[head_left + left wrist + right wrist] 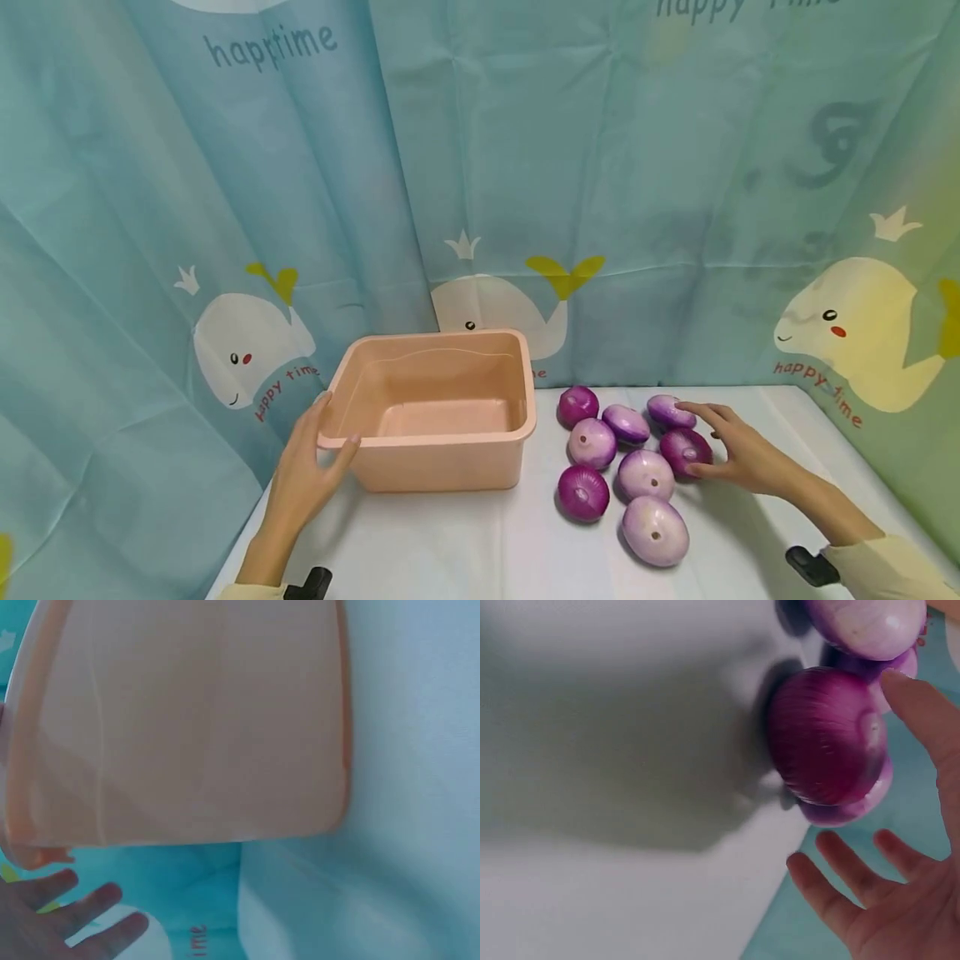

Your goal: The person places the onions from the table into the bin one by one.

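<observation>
Left hand (pixel 306 467): fingers extended and spread, thumb at the front rim of the peach bin (pixel 438 465), near left corner; right hand (pixel 738 454): thumb and fingers apart, gripping nothing, beside the rightmost onion (pixel 684 450); contact indeterminable; 8 onions total on the white table (pixel 420 550), right of the bin.

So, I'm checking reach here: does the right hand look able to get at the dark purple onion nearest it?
Likely yes: the right hand is open just beside the dark purple onion, and nothing visible stands between them on that side.
</observation>
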### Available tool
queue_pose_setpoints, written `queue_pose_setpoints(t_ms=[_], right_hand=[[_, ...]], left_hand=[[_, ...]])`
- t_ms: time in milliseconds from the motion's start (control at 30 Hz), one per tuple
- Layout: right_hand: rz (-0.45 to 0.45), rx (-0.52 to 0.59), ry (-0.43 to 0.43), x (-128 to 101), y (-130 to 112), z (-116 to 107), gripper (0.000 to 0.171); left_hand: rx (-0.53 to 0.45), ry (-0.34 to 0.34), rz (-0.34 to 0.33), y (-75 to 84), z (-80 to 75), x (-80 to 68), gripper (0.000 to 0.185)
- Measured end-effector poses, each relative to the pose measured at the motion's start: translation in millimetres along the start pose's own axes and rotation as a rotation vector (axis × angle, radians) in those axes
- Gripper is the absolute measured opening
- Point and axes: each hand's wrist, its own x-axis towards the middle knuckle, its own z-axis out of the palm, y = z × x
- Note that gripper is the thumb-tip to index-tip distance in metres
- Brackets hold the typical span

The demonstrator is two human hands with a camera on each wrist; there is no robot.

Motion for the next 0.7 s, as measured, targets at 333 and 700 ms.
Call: queue_pose_setpoints(t_ms=[333, 700], right_hand=[[-0.039, 0.158, -0.025, -11, 13, 12, 0.079], [0.033, 0.233, -0.076, -17, 20, 18, 0.079]], left_hand=[[-0.278, 0.005, -0.102, -12.2, 13.9, -14.1, 0.067], [-0.584, -0.006, -0.286, -16.5, 25.8, -18.2, 0.075]])
